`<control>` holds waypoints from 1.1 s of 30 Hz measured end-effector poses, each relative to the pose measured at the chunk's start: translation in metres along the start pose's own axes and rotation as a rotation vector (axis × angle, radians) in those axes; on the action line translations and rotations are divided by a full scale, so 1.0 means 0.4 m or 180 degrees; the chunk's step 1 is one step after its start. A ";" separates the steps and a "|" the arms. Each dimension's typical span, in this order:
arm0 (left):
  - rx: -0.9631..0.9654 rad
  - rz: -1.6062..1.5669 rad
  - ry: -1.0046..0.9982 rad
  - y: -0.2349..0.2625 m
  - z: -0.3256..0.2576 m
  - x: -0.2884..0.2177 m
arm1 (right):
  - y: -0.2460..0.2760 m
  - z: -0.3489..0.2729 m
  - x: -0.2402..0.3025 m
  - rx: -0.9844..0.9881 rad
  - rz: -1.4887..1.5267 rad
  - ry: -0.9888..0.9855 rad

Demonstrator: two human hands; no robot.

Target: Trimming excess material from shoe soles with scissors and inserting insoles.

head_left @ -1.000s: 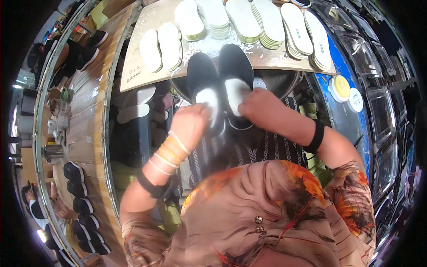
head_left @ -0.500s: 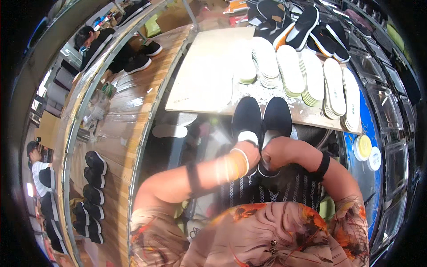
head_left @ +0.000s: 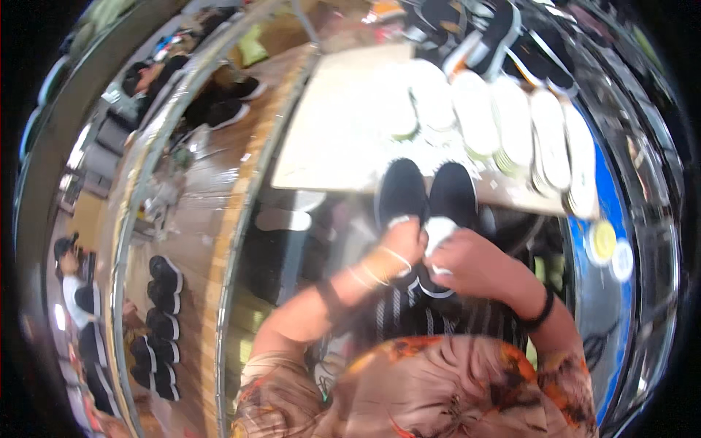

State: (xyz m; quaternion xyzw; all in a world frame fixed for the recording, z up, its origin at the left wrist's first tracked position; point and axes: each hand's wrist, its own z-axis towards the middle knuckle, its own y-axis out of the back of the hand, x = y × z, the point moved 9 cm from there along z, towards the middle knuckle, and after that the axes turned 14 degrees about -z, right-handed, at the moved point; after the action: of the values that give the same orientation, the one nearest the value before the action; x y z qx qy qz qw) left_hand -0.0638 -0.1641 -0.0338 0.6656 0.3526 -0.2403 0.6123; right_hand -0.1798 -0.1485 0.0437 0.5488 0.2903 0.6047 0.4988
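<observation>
Resting at black shoes (head_left: 453, 191) | left hand (head_left: 404, 244) beside right hand (head_left: 469, 259) | both curled

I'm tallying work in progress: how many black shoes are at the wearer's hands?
2: the left black shoe at the left hand, and the right black shoe beside it, at the right hand. The hands partly cover both shoes.

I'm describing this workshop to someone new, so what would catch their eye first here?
Probably the bright white insoles, lined up across the pale board at upper centre. Just below, the left hand and right hand are at two dark shoes. More dark shoes sit along the wooden surface at left.
</observation>
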 end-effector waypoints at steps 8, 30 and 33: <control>-0.1444 -0.0771 0.0453 0.436 -0.260 0.220 | 0.088 -0.132 -0.172 0.0141 0.0376 -0.1776; 0.1235 -0.0152 -0.0584 0.306 0.208 0.003 | 0.886 -0.003 -1.162 -0.1470 -0.2234 -0.4005; 0.0878 -0.0364 -0.0170 0.301 0.233 0.001 | 0.823 0.109 -1.191 -0.0790 -0.2455 -0.3241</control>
State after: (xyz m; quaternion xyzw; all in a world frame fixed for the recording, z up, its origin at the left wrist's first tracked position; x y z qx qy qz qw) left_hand 0.0388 -0.2559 0.0311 0.7156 0.3371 -0.3385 0.5096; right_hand -0.2797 -0.7064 0.1712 0.5615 0.1218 0.0756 0.8149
